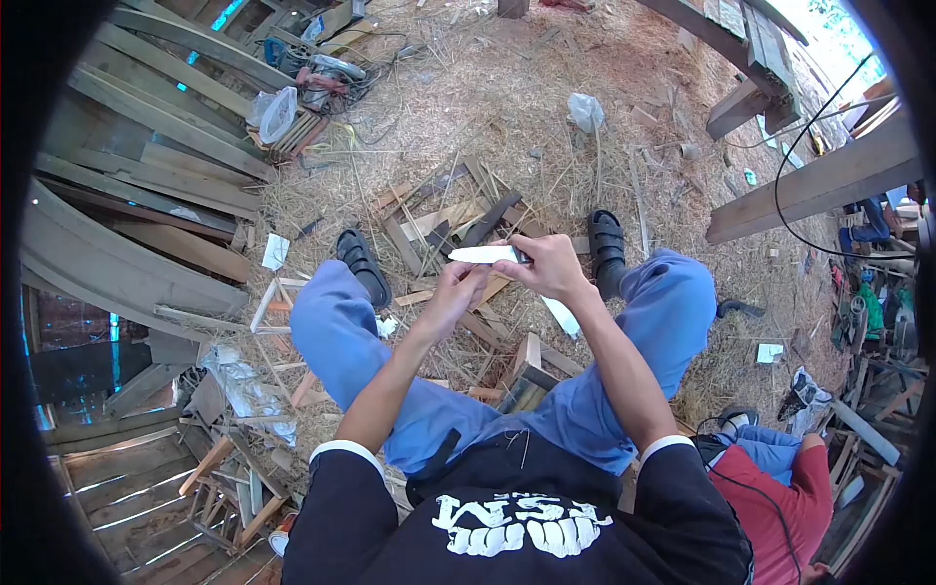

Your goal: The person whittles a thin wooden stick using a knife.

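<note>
My right hand (551, 265) is closed round the dark handle of a knife (483, 255). Its bright, pale blade points left, across the space between my knees. My left hand (454, 294) is just under the blade with its fingers pinched together; whatever they hold, if anything, is too small or hidden to name. Below both hands, scraps of wood (458, 219) and thin sticks lie on the straw-covered ground between my feet. A white strip (561, 316) lies under my right forearm.
Curved planks (166, 185) are stacked at the left, near a small wooden frame (278, 307). Power tools (327, 83) and a plastic bag (585, 112) lie farther ahead. A wooden beam (809, 190) juts in from the right. Another person in a red top (770, 497) sits close behind at right.
</note>
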Motion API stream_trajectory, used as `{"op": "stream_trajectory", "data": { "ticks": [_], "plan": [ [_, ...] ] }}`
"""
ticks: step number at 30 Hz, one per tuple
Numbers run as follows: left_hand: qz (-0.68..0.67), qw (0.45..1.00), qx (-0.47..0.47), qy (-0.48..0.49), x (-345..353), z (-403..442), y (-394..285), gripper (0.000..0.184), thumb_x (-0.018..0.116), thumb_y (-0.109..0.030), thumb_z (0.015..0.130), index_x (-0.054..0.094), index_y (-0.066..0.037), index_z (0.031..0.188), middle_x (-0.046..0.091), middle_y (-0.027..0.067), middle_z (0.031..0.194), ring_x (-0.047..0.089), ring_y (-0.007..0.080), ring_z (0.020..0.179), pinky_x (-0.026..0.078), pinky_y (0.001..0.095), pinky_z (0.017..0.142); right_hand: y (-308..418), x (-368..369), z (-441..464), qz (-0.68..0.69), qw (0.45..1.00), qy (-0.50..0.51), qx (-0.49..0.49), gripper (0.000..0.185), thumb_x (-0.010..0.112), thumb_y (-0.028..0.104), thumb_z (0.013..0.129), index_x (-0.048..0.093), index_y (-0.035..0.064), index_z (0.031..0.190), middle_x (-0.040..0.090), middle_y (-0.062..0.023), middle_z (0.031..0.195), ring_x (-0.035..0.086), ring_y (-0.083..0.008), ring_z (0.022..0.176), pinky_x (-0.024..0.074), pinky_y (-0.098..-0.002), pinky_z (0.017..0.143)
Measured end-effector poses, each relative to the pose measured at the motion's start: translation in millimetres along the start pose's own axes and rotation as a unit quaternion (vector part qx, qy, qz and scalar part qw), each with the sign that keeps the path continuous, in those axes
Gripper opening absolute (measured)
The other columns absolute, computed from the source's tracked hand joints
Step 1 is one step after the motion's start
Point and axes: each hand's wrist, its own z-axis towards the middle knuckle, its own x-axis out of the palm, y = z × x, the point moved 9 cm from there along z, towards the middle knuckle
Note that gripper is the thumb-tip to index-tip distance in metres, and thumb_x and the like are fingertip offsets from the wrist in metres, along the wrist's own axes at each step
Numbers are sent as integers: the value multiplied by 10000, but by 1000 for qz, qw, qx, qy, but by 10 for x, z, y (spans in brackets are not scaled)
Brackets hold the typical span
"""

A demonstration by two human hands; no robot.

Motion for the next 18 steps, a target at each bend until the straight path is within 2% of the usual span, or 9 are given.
{"op": "stream_trajectory", "data": {
  "ticks": [2,5,8,11,12,15,18],
  "plan": [
    [-3,1000,-6,10,-5,5,-15,252,530,-227,1068,643,-51,1207,336,-112,672,274,4,546,214,219,474,6,-65,9,-13,1000,-16,-6,485,740,527,844,696,45,858,585,-148,586,616,-338,537,471,-421,534],
    [9,1000,8,16,29,2,-77,259,533,-235,1067,648,-50,1207,337,-113,672,272,7,543,203,222,467,-83,-61,-2,-49,999,-13,-1,538,722,610,821,728,76,884,625,-146,578,659,-335,555,494,-428,528],
    [25,1000,-3,15,47,-2,-106,309,540,-234,1061,634,-57,1296,332,-114,675,267,11,542,205,220,466,-28,-124,9,-71,997,0,3,471,745,518,842,687,50,841,591,-140,588,622,-324,534,471,-409,524],
    [-9,1000,1,-7,76,-40,-169,379,540,-230,1058,586,-73,1400,326,-114,677,261,15,539,212,214,469,-184,-283,7,-37,995,-77,41,512,723,578,842,710,67,864,613,-137,575,655,-324,546,496,-418,530],
    [8,1000,6,18,121,-67,-215,424,525,-213,1059,531,-83,1463,315,-112,680,263,16,548,221,208,476,-268,-357,1,-24,993,-92,74,489,715,554,863,689,67,844,601,-139,576,646,-323,540,488,-414,532],
    [22,999,8,41,168,-107,-195,429,512,-210,1064,513,-100,1479,301,-112,680,268,16,559,227,207,483,-551,-540,-30,-13,976,-136,169,468,653,517,927,669,55,855,570,-166,580,620,-343,544,454,-425,535],
    [-7,999,11,37,176,-90,-188,446,506,-210,1066,483,-135,1506,293,-111,686,270,17,568,235,205,490,-657,-570,-49,32,972,-158,170,484,628,517,942,652,45,843,565,-173,588,607,-355,546,446,-432,535]
  ]
}}
